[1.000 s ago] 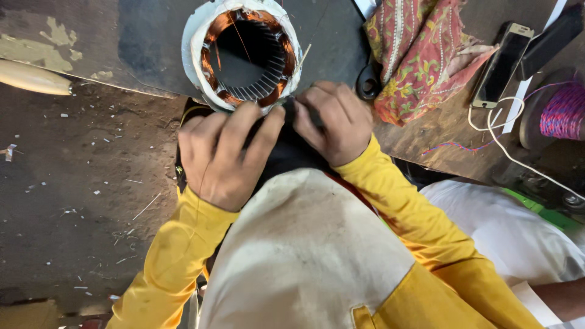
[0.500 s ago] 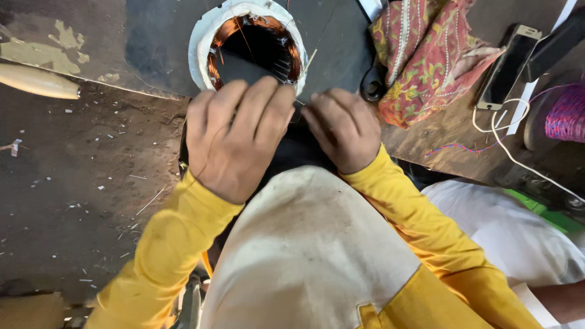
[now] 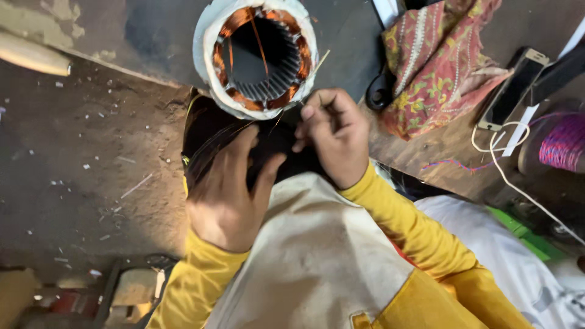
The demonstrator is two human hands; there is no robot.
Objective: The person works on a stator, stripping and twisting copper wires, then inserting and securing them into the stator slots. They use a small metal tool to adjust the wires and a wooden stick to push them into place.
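Two hands work at a stator (image 3: 256, 58) that stands on its rim just ahead of our knee, its copper windings ringed in white insulation. Our left hand (image 3: 228, 189) lies flat and open over a dark bundle (image 3: 210, 131) of fine wire beneath the stator, fingers spread, gripping nothing that we can see. Our right hand (image 3: 332, 137) is pinched nearly closed, thumb and forefinger meeting on what looks like a thin strand by the stator's lower right edge; the strand itself is too fine to make out.

We judge the risk to lie in that strand: a sharp pull could snap it or scrape its coating on the slot edges, and the loose bundle under our left hand could tangle if the hand lifts.

At far left a pale stick (image 3: 33, 53) lies on the gritty floor (image 3: 91, 158). Right of the stator a patterned cloth (image 3: 439, 61) is heaped, then a phone (image 3: 512, 88) with a white cable (image 3: 518, 176), then a pink-wound spool (image 3: 563, 143). Our knee in pale cloth (image 3: 317, 262) crowds the near side and hides part of the bundle.
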